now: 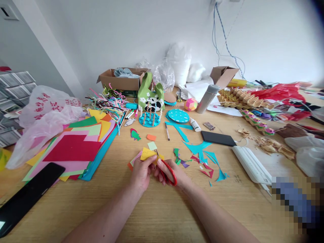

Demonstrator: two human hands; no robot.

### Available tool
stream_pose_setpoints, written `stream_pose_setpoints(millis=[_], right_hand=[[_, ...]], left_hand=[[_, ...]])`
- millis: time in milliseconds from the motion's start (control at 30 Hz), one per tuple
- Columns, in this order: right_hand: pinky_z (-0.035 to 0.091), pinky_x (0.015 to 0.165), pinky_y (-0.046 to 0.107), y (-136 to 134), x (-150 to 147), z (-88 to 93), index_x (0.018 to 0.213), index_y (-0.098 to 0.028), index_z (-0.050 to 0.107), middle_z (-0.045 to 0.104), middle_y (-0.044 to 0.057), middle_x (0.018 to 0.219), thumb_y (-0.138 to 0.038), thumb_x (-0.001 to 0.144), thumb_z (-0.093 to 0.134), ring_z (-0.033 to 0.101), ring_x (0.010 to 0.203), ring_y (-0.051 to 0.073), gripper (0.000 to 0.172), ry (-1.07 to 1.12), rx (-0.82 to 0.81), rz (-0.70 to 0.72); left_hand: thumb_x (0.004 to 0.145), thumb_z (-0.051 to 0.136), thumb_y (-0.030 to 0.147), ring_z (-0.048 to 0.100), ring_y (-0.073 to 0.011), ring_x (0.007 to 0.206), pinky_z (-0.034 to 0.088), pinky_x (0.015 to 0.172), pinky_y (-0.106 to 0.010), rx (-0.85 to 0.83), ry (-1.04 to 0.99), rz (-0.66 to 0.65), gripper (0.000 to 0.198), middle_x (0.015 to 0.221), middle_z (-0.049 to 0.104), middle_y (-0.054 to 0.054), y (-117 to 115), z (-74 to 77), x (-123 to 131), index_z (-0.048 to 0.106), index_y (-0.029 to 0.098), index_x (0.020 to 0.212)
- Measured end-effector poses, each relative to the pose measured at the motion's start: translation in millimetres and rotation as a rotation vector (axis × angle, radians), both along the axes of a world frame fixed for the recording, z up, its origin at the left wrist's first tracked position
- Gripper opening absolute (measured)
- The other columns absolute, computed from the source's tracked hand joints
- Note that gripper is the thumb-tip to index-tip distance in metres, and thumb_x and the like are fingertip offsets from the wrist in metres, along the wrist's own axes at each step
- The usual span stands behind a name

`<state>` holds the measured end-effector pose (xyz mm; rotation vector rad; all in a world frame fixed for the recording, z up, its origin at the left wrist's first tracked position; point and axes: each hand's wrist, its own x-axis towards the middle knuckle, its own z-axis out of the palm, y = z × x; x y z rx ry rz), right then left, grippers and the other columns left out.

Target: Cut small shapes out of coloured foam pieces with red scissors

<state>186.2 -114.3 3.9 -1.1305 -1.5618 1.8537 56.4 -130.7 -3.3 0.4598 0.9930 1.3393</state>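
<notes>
Pinched in my left hand [140, 172] is a yellow felt piece [148, 153] with an outline drawn on it. My right hand [174, 171] grips red-handled scissors [171, 172], their blades at the felt's right side. Just beyond lie a pale green square [152, 145] and an orange piece [151, 137]. Pink and orange pieces [134, 160] show partly behind my left hand. A green and purple fish-shaped cutout [135, 134] lies farther off. Green and purple scraps [180, 158] and dark red scraps [206, 168] are scattered right of my hands.
A stack of coloured felt sheets [73, 148] and a black phone-like slab [27, 199] occupy the left. Blue felt offcuts [199, 148], a glue bottle [195, 124], a steel flask [208, 98] and a white glue gun-like device [250, 163] stand or lie to the right. A green panda bag [151, 96] stands behind.
</notes>
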Motion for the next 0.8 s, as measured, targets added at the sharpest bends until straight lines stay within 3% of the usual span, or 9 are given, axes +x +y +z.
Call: stream_pose_setpoints(millis=[800], right_hand=[[0.029,0.036,0.020,-0.9,0.0,-0.4,0.060,-0.014,0.059,0.050,-0.001,0.043,-0.086,0.075,0.046,0.043,0.034,0.007,0.075,-0.017,-0.008,-0.046]], left_hand=[[0.060,0.084,0.035,0.048,-0.0107,0.045,0.037,0.046,-0.026,0.014,0.015,-0.002,0.033,0.051,0.052,0.004,1.8,-0.3,-1.6,0.056,0.017,0.065]])
